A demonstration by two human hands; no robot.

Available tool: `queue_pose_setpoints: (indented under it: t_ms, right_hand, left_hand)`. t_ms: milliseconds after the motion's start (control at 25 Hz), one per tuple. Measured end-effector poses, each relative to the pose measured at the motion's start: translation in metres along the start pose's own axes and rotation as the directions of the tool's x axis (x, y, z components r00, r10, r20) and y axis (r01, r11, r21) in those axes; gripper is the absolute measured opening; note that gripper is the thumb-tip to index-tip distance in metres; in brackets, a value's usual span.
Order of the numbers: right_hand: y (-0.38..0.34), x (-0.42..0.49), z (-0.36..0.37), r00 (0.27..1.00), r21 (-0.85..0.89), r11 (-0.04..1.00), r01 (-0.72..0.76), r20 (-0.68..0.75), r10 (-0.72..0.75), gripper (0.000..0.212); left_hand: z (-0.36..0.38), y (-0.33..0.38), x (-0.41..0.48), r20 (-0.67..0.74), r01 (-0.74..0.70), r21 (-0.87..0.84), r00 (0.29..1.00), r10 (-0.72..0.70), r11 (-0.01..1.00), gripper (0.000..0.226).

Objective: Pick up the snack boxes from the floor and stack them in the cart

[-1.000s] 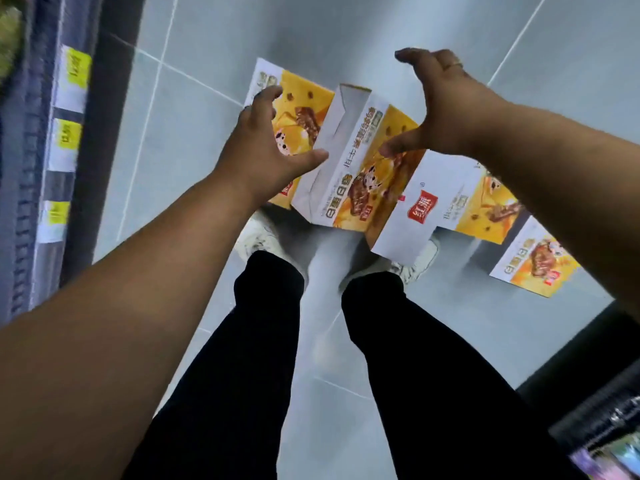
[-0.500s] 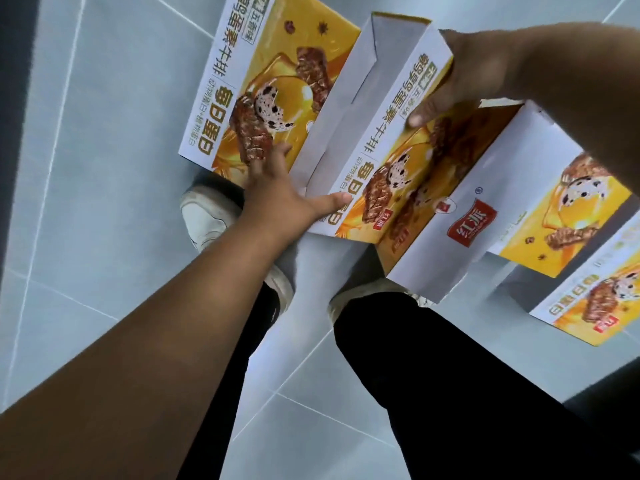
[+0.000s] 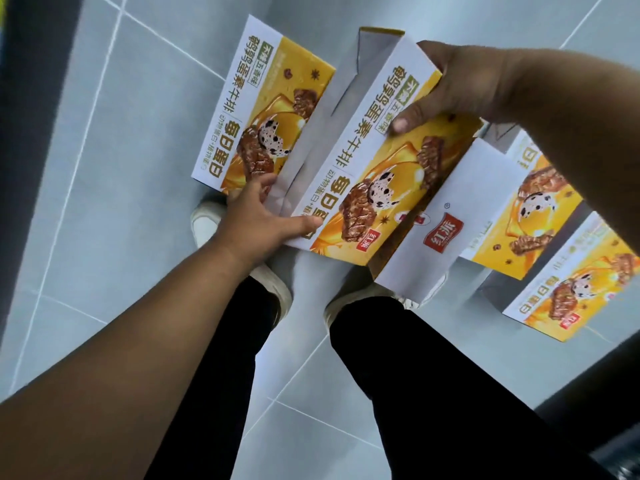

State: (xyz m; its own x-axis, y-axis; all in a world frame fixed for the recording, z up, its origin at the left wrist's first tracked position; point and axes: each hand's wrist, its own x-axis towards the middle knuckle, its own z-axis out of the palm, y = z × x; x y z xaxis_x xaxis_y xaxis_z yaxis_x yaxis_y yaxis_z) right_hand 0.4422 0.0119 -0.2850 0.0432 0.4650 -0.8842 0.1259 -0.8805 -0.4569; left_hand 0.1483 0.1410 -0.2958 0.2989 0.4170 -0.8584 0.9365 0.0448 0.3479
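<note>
Several yellow-and-white snack boxes lie in a row on the grey tiled floor. My left hand (image 3: pixel 258 216) grips the near end of the middle snack box (image 3: pixel 374 157), thumb on its printed face and fingers in the gap beside it. My right hand (image 3: pixel 460 83) grips that same box's far end, thumb pressed on its top. Left of it lies another box (image 3: pixel 263 109). A box with a white side and red logo (image 3: pixel 446 216) leans against the middle one on the right. Two more boxes (image 3: pixel 540 209) (image 3: pixel 581 292) lie further right. The cart is not in view.
My two legs in black trousers and pale shoes (image 3: pixel 204 223) stand just below the boxes. A dark shelf base (image 3: pixel 27 98) runs along the left edge, and another dark edge (image 3: pixel 606 393) lies at the lower right.
Both hands came down from above the boxes and closed on the two ends of the middle box. The view has moved closer to the floor.
</note>
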Motion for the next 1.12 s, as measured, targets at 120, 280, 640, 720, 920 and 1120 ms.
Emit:
queue_pose_setpoints:
  t_ms: [120,280,640,720,920,1120]
  right_hand:
    - [-0.037,-0.044,0.001,1.0,0.198,0.98,0.026,-0.008,-0.025,0.115]
    - [-0.066,-0.127,-0.016,0.978,0.373,0.924,0.083,-0.211,-0.002,0.106]
    - [-0.124,-0.375,-0.03,0.841,0.618,0.671,0.409,-0.54,-0.015,0.071]
    - [-0.13,-0.436,-0.028,0.785,0.636,0.598,0.489,-0.62,0.017,0.075]
    - [-0.15,-0.558,-0.017,0.601,0.513,0.598,0.616,-0.796,0.064,0.105]
    - [-0.187,-0.648,0.029,0.329,0.274,0.759,0.591,-0.941,0.084,0.102]
  left_hand:
    - [-0.045,0.036,-0.029,0.007,-0.069,0.016,0.998,0.069,0.997,0.108]
    - [-0.107,0.098,-0.094,0.015,-0.179,0.072,0.984,0.178,0.981,0.099]
    - [-0.187,0.252,-0.289,-0.068,-0.422,-0.089,0.906,0.417,0.902,0.058]
    - [-0.197,0.288,-0.333,-0.053,-0.489,-0.167,0.872,0.487,0.856,0.056]
    - [-0.205,0.368,-0.422,0.026,-0.659,-0.181,0.739,0.673,0.73,0.047]
    - [-0.223,0.41,-0.496,0.128,-0.783,-0.147,0.591,0.797,0.604,0.042]
